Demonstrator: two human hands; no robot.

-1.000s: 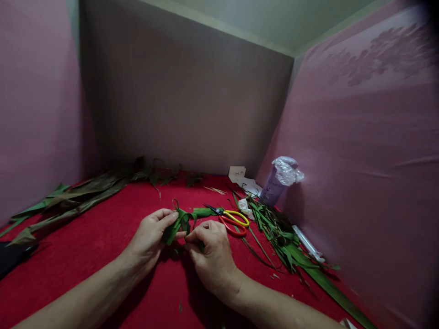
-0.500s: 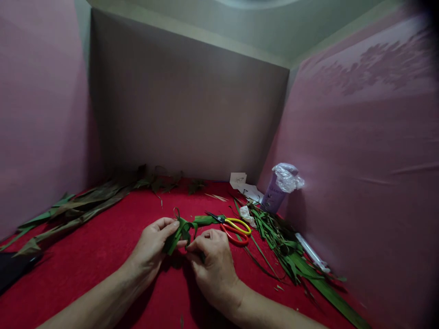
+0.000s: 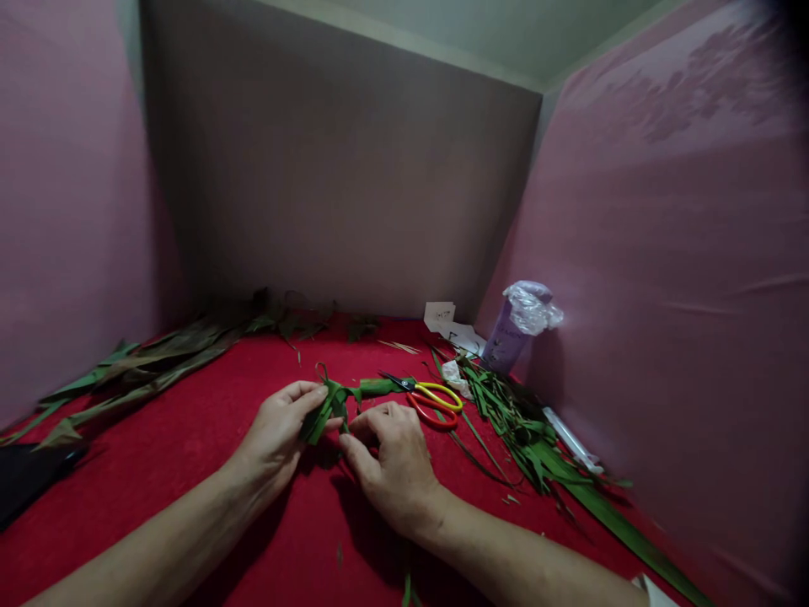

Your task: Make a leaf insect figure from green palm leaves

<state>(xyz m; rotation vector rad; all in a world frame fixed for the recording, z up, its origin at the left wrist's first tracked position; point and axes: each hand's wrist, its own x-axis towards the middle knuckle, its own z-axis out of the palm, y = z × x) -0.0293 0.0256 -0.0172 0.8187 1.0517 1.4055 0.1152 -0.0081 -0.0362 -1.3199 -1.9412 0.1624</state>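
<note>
Here a folded green leaf (image 3: 324,415) is held just above the red worktop (image 3: 221,421), a thin loop poking up at its top. It is pinched by the left hand (image 3: 281,434), thumb and fingers clamped on it. Its lower end is met by the right hand (image 3: 395,468), thumb and forefinger held close; whether they are closed on it cannot be told.

Just beyond, scissors (image 3: 408,384) with yellow and red handles are laid across a leaf strip (image 3: 375,387). Over to the right, a heap of green strips (image 3: 506,415) is spread out, crumpled white paper (image 3: 453,378) set beside its far end. Behind, a purple container (image 3: 504,344) is topped with clear plastic (image 3: 534,310). Out left, long dull leaves (image 3: 168,358) are strewn beside the wall (image 3: 69,236).
</note>
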